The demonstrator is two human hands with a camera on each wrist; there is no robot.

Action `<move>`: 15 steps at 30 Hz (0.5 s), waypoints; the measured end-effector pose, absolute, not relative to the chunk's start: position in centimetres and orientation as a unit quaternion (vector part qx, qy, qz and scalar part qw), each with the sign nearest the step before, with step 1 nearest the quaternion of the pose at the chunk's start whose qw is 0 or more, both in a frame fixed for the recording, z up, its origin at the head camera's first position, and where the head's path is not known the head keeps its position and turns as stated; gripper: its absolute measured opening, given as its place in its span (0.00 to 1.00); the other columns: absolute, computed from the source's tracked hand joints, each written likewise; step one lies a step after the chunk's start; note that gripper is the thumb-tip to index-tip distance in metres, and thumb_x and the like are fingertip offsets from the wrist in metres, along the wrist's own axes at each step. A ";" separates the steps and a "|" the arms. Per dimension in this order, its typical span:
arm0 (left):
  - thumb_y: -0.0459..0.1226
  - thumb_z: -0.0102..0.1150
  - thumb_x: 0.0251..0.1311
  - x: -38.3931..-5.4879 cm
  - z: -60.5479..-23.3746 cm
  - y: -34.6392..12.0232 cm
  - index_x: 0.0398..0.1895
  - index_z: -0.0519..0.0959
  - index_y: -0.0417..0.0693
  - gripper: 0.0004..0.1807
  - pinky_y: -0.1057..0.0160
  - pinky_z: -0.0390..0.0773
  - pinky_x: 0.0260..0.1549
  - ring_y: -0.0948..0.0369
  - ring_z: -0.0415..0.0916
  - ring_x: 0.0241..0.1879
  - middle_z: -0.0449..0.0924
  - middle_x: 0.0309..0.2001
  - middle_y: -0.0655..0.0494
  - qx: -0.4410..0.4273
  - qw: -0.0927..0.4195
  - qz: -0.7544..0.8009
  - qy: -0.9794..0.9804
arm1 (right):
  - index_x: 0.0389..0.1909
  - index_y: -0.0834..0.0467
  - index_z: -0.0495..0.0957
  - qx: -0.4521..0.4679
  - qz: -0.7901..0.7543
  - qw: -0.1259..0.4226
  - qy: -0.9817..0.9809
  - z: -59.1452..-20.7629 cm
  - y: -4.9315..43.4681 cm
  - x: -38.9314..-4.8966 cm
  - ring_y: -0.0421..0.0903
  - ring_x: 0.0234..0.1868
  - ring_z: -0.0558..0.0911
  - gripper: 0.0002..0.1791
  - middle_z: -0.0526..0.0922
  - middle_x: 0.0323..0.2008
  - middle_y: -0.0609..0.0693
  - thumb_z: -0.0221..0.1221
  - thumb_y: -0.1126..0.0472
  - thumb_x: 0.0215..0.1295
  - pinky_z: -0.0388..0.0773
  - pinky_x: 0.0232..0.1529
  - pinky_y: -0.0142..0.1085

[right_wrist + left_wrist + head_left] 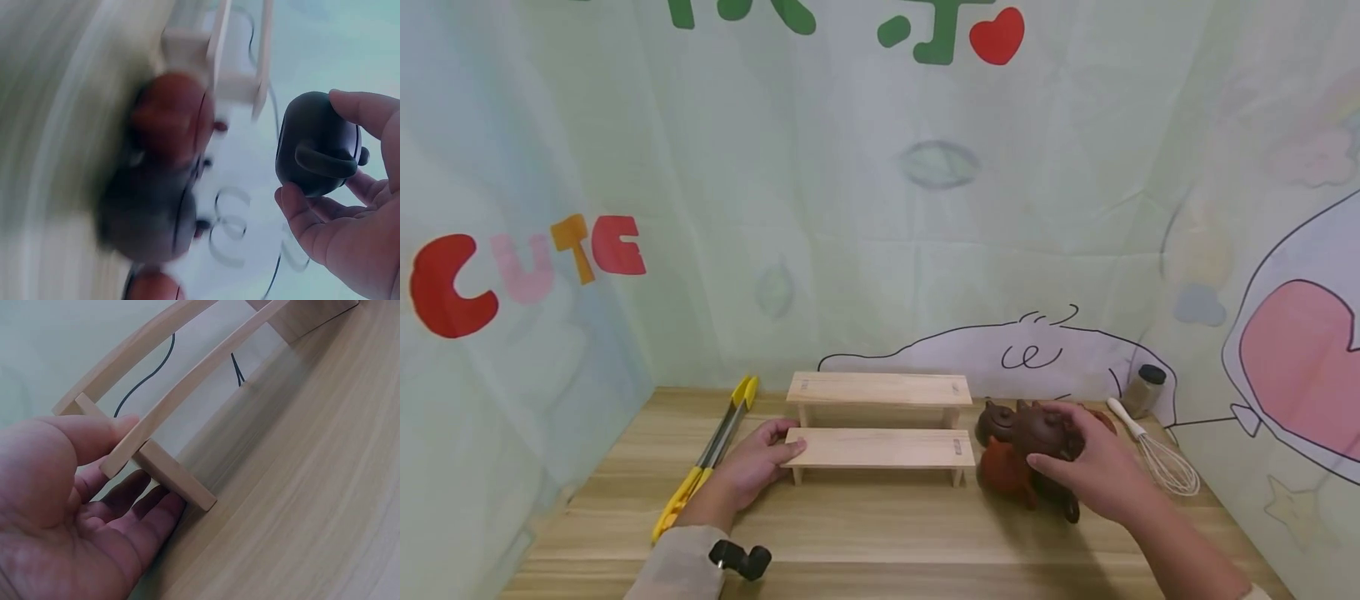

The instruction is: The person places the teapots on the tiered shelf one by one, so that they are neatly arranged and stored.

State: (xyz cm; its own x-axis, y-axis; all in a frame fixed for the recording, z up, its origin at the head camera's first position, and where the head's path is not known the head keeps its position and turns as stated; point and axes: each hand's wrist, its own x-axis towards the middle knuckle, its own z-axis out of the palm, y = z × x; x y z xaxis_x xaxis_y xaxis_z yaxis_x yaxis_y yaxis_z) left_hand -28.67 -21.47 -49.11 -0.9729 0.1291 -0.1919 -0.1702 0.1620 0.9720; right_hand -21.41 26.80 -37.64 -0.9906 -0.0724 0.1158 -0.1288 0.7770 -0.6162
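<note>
With the wooden rack as the centre of the dial and twelve o'clock pointing away from the person, the work lay on the nine-to-three line of the table. The step in hand appeared to be the handling of a single teapot with one hand while the other steadied the rack. The right hand, at three o'clock, held a dark teapot by its body; thumb and fingers were spread only to the width of the pot and bore on opposite sides. In the right wrist view this pot was raised apart from its neighbours, lid on and roughly upright, with its handle facing the camera. Beneath and around it, also at three o'clock, stood a reddish teapot and other pots, partly hidden and blurred at wrist level. The left hand gripped the nine o'clock end of the rack's near shelf, thumb against the board and fingers curled below, beside the leg. A pair of tongs lay at nine o'clock, beyond the left hand. A whisk lay at three o'clock outside the pots, with a jar just behind its handle. In judgement, the next move called for a level carry, clear of the crowded pots, with the lid kept seated; should the pot go to the rack, the left hand's hold would need to prevent the shelf from shifting under contact.
</note>
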 end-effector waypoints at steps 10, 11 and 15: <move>0.43 0.62 0.76 -28.5 -49.0 -21.4 0.77 0.64 0.40 0.34 0.43 0.80 0.67 0.46 0.76 0.69 0.64 0.78 0.36 -0.007 0.115 0.646 0.755 | 0.73 0.44 0.72 0.103 0.396 0.025 -0.912 -37.3 18.8 -23.0 0.55 0.66 0.82 0.43 0.80 0.68 0.52 0.79 0.44 0.58 0.81 0.64 0.56; 0.44 0.62 0.77 -28.6 -49.0 -21.4 0.78 0.63 0.40 0.34 0.43 0.80 0.67 0.46 0.76 0.69 0.64 0.78 0.35 -0.005 0.115 0.646 0.754 | 0.73 0.44 0.72 0.108 0.404 0.023 -0.908 -37.3 18.0 -23.2 0.55 0.64 0.82 0.43 0.80 0.68 0.52 0.79 0.45 0.58 0.82 0.63 0.55; 0.44 0.62 0.77 -28.5 -48.9 -21.3 0.78 0.63 0.39 0.34 0.42 0.80 0.67 0.46 0.76 0.68 0.64 0.78 0.35 -0.003 0.116 0.645 0.755 | 0.71 0.43 0.74 0.120 0.435 0.017 -0.892 -37.7 14.9 -24.2 0.52 0.59 0.84 0.41 0.81 0.65 0.51 0.80 0.49 0.56 0.85 0.56 0.49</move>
State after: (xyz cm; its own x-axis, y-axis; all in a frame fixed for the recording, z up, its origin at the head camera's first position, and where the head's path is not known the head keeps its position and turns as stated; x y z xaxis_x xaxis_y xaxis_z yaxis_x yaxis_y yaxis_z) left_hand -28.55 -21.35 -48.87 -0.9732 0.1445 -0.1788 -0.1541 0.1668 0.9739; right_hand -24.22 14.92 -37.72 -0.9705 -0.1994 0.1357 -0.2297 0.5926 -0.7721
